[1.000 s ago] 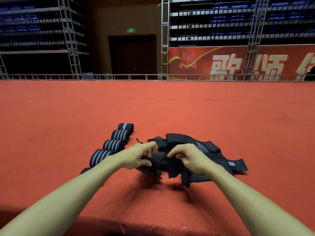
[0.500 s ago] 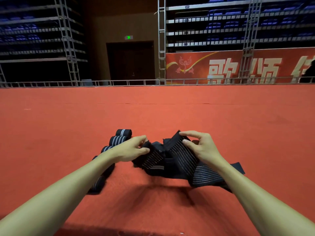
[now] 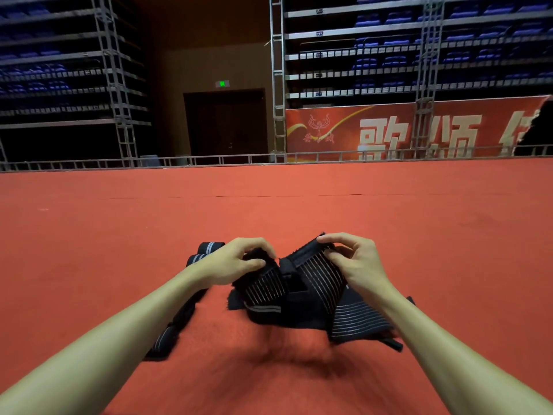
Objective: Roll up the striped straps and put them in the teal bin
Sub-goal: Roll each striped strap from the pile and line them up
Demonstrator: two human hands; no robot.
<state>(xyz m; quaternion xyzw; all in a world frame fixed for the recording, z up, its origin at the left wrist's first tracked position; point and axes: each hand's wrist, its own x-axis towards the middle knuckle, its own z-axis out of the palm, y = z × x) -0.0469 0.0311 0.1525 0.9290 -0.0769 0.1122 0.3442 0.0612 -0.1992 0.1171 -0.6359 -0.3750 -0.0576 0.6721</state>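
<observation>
hands (image 3: 236,263) (image 3: 359,262) on striped straps (image 3: 318,280)

left hand (image 3: 239,262): shifted left, apart from right hand, now gripping fuzzy end of striped strap (image 3: 320,274) | right hand (image 3: 356,262): raised, pinching the strap's top edge at its fingertips | strap: lifted off pile, spread between hands | rolled straps (image 3: 209,247): now mostly hidden behind left hand

The loose straps (image 3: 302,298), black with thin pale stripes, lie in a tangled heap on the red floor (image 3: 119,250). Two ends are lifted, one gripped by the left hand (image 3: 236,265) and one pinched by the right hand (image 3: 356,262). The rolled straps (image 3: 209,248) sit in a row just to the left, partly hidden.
</observation>
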